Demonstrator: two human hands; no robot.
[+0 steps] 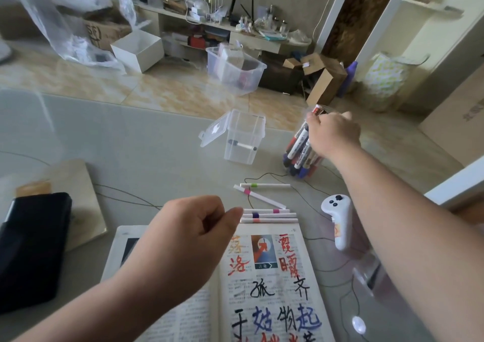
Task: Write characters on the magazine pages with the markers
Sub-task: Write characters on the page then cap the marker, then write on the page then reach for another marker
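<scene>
Presently, the right hand (334, 132) fingers (313, 118) clamp a red marker (317, 110) for withdrawal from the jar (301, 159); the left hand (193, 226) curls empty.

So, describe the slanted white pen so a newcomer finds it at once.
Find the open magazine at bottom centre; white pens lie just past its top edge. The slanted pen is the only one lying diagonally, pink-banded, between the green-banded pen and three parallel pens.

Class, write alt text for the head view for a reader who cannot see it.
A person's right hand grips a marker at a clear holder of markers, while the left hand hovers curled over an open magazine covered in handwritten characters.
</scene>
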